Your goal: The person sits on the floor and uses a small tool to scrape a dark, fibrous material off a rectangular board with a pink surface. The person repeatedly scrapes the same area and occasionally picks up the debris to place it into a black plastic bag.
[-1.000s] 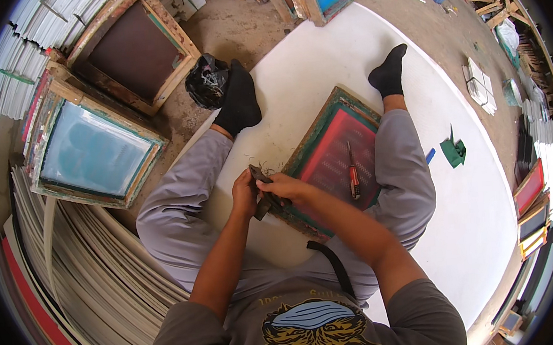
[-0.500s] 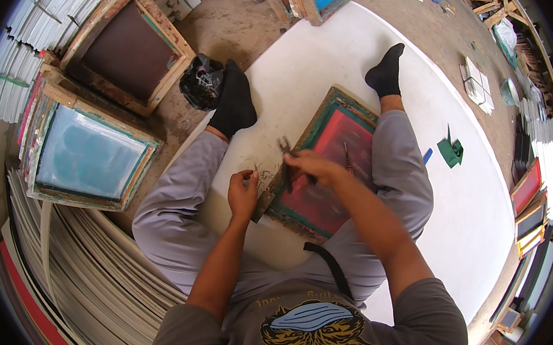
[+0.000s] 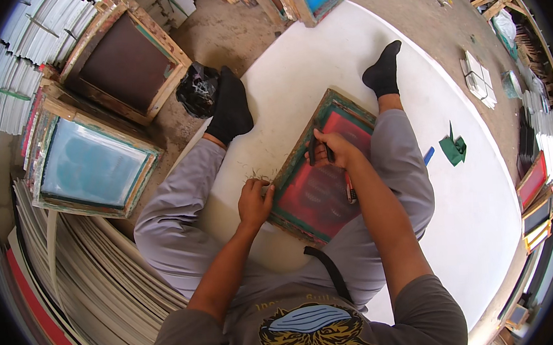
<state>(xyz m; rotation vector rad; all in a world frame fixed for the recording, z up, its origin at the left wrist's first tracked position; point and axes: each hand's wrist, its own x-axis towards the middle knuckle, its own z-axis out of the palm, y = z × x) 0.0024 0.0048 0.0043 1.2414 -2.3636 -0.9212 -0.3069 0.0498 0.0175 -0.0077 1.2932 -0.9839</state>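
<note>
My right hand (image 3: 334, 149) is closed around dark-handled pliers (image 3: 313, 149), held above a screen-printing frame (image 3: 292, 219). The frame is wooden with a green border and pink-red mesh, lying aslant between my legs. My left hand (image 3: 255, 203) is at the frame's left edge, thumb apart from the fingers and nothing visible in it. Just beyond its fingertips lie thin dark wire-like bits (image 3: 259, 175). A slim red-and-grey tool (image 3: 351, 190) rests on the mesh, partly behind my right forearm.
The frame lies on a large white sheet (image 3: 466, 223). On it at right are a green scrap (image 3: 452, 150) and a blue object (image 3: 428, 155). More screen frames (image 3: 93, 163), a black plastic bag (image 3: 199, 90) and stacked sheets (image 3: 97, 262) stand at left.
My right hand has moved right with the pliers, away from the frame's left edge. My left hand has come down and right to that edge, its thumb and fingers no longer pinched.
</note>
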